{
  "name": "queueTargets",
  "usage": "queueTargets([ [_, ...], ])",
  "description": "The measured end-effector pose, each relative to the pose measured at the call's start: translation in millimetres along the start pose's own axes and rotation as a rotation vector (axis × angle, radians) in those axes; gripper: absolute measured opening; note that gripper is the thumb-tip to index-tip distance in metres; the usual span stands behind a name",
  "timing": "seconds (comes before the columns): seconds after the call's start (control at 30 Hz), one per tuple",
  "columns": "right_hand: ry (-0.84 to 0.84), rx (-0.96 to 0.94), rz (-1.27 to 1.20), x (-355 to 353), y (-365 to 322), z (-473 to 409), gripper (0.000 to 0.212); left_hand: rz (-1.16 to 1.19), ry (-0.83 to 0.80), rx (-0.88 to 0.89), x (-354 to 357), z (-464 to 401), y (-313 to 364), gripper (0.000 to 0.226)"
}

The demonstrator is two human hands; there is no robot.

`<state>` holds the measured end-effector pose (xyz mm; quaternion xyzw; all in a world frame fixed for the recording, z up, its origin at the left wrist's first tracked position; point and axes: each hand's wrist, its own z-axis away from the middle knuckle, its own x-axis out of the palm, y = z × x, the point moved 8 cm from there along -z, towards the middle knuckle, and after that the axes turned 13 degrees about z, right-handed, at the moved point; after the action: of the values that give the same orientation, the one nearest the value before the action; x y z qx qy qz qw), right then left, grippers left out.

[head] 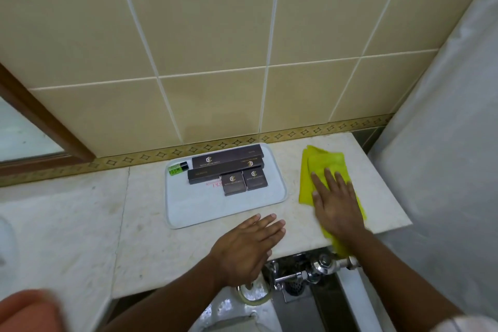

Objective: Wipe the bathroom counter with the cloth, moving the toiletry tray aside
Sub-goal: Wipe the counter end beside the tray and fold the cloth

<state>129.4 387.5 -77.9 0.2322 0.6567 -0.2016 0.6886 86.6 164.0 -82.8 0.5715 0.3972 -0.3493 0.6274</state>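
Head view showed us a pale marble bathroom counter (pixel 151 213) set against a beige tiled wall (pixel 215 35) with a patterned gold border strip (pixel 291 134). Our right hand (pixel 335 203) lay flat, fingers spread, pressed palm-down on a folded yellow cloth (pixel 320 167) at the right end of the counter; it gripped nothing, only pressed the cloth, whose near corner hung over the counter's front edge. Our left hand (pixel 248 246) was open too, fingers straight and together, held empty over the counter's front edge, just near of the toiletry tray (pixel 188 210); whether it touched the marble we could not tell. The white tray sat on the counter against the wall, left of the cloth and apart from it. On it lay three long dark boxes (pixel 229 163), two small dark boxes (pixel 244 182) and a green tube (pixel 177 168) at its back left corner. Below the counter we saw chrome plumbing (pixel 320 267).
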Motion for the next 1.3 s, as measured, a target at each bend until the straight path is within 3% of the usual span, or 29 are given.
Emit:
queueTargets([
  [0.2, -0.012, 0.020, 0.007, -5.1, 0.7, -75.4, 0.062, -0.003, 0.030, -0.010, -2.3, 1.3, 0.5, 0.055],
  [0.37, 0.030, 0.001, -0.032, -5.1, 9.9, -21.7, 0.061, 0.005, 0.021, -0.002, 1.1, 2.8, 1.3, 0.055],
  [0.5, -0.048, -0.030, -0.091, -1.6, 16.5, 21.6, 0.069, 0.006, 0.097, -0.002, -3.1, 3.1, 5.7, 0.051],
  [0.57, -0.063, 0.051, -0.233, -6.8, 32.2, 31.7, 0.074, 0.055, 0.169, 0.045, -18.9, -18.2, 22.7, 0.041],
  [0.67, 0.042, 0.367, -0.401, -16.9, 65.0, 59.7, 0.059, 0.110, 0.196, 0.145, -41.0, -90.3, 49.9, 0.032],
  [0.7, 0.048, 0.453, -0.402, -16.9, 73.0, 70.8, 0.055, 0.133, 0.216, 0.091, -46.3, -123.9, 50.0, 0.039],
  [0.8, -0.013, 0.580, -0.517, -5.9, 78.7, 85.6, 0.056, 0.256, 0.138, -0.306, -46.7, -211.0, 25.1, 0.070],
  [0.9, -0.085, 0.697, -0.773, 7.2, 86.1, 82.1, 0.056, 0.216, -0.007, -0.509, -38.9, -249.9, 12.8, 0.069],
  [1.0, -0.148, 0.666, -0.871, 4.8, 87.4, 78.5, 0.015, 0.258, -0.055, -0.531, -34.4, -254.6, 13.5, 0.042],
  [1.07, -0.112, 0.612, -0.881, -8.5, 81.4, 86.2, 0.022, 0.338, -0.079, -0.535, -38.0, -243.3, 16.9, 0.023],
  [1.17, -0.076, 0.494, -0.911, -29.5, 58.5, 109.1, 0.028, 0.500, -0.086, -0.538, -64.4, -204.1, 26.0, 0.025],
  [1.3, -0.218, 0.351, -1.149, -42.4, -19.2, 149.4, 0.020, 0.584, -0.160, -0.638, -115.9, -96.8, 11.0, 0.021],
])
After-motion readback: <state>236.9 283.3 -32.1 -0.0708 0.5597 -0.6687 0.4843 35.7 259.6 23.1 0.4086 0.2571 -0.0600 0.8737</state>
